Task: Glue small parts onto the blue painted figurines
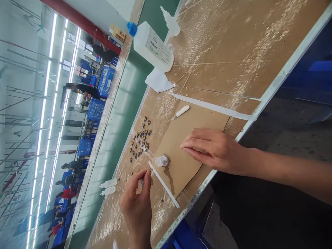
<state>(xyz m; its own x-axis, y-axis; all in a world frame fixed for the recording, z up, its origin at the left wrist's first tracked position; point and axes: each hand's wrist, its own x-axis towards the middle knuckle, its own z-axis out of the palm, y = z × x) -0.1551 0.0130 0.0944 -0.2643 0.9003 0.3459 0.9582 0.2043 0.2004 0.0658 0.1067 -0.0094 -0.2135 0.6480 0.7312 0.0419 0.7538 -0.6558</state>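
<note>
Many small parts [140, 141] lie left of centre, above the left hand [137, 197], which pinches a tiny gold bit [150, 169] between thumb and finger. Right of centre, the right hand [218, 148] bunches its fingertips; whether they grip anything, I cannot tell.

2 bare forearms [280, 171], black clothing [269, 207]

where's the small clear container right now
In the head view, the small clear container stands on the brown cardboard near one corner, between the person's left hand and right hand, beside the lower white strip.
</note>
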